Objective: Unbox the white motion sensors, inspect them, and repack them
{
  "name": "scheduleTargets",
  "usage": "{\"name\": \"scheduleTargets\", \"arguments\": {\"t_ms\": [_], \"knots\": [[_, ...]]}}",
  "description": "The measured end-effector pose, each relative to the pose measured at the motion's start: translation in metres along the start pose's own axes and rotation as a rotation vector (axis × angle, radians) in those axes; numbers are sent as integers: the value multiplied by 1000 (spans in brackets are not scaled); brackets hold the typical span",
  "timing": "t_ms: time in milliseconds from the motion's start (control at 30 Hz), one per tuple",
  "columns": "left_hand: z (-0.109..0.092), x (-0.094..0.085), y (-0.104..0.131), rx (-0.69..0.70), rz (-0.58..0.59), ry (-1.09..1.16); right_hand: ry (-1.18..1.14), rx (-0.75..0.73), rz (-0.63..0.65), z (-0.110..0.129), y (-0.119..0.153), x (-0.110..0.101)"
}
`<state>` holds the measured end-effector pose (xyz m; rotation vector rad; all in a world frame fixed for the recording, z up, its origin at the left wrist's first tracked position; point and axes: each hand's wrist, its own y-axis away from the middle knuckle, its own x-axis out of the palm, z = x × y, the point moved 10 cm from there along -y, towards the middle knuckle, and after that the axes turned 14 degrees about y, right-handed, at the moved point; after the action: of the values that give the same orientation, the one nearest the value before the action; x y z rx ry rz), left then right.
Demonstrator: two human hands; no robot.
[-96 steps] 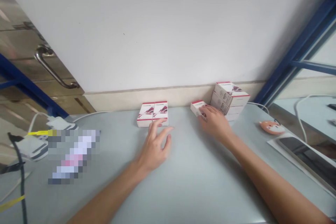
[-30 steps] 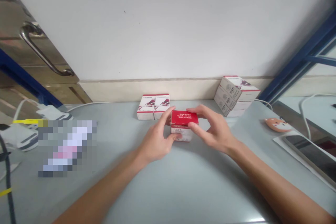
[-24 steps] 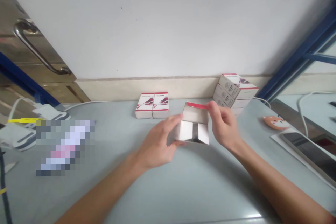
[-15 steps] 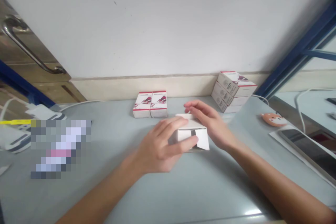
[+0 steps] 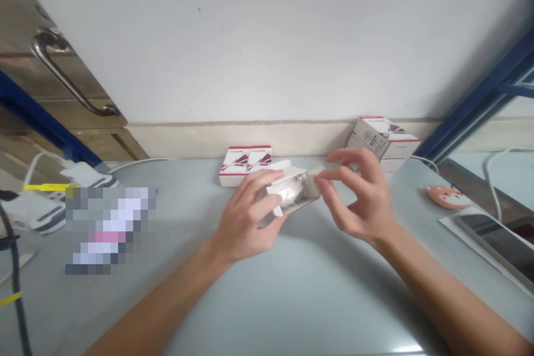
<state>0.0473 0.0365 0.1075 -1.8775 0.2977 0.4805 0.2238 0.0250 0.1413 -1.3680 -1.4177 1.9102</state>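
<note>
A small white carton point(image 5: 301, 206) is tilted in my left hand point(image 5: 245, 221), its top open and flaps raised. My left fingers lie along the near left side, with the thumb under it. Inside the carton sits something wrapped in shiny clear plastic point(image 5: 292, 189); what it is cannot be made out. My right hand point(image 5: 362, 200) pinches a flap at the carton's right end between thumb and fingertips, the other fingers curled above.
Two white and red printed boxes point(image 5: 234, 164) stand by the wall, with stacked boxes point(image 5: 398, 147) to the right. A fox-faced item point(image 5: 447, 197) and a phone point(image 5: 496, 239) lie at right. Power strips point(image 5: 89, 174) and a blurred-out patch point(image 5: 112, 228) are at left.
The carton has turned and tilted, and its top now shows open with the plastic-wrapped content visible. My right hand has moved right and up, from beside the carton to a flap.
</note>
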Motion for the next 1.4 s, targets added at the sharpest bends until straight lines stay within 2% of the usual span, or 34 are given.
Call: {"name": "scheduleTargets", "arguments": {"t_ms": [133,300,400,533,667,733,800,900,933,1000,1100,1133,1233,1333,1400], "knots": [[-18,2,-2,145,20,-151,-50,114,175,-1,5,26],[-30,16,5,242,118,-240,-478,570,498,-13,39,77],[-27,19,3,209,158,-147,-612,764,563,-25,53,91],[-8,14,-5,51,98,-28,-598,784,426,-48,45,82],[2,13,-4,17,53,-84,-683,835,258,-76,34,68],[3,14,-2,13,55,-71,-762,896,120,-98,29,56],[6,11,-2,-18,19,-19,-777,973,-76,-125,29,37],[26,8,-7,-199,-75,125,-683,1076,-349,-156,34,4],[37,13,-10,-289,-77,200,-642,1099,-411,-162,36,-6],[62,35,-15,-478,-13,355,-569,1124,-489,-165,39,-19],[98,73,-20,-707,162,402,-519,1143,-527,-161,42,-27],[106,85,-23,-740,251,370,-524,1152,-518,-160,43,-25],[115,99,-38,-728,341,338,-578,1199,-428,-159,47,-8],[96,93,-53,-639,281,319,-637,1238,-321,-155,52,13],[75,78,-55,-617,105,385,-670,1248,-241,-146,55,27]]}}
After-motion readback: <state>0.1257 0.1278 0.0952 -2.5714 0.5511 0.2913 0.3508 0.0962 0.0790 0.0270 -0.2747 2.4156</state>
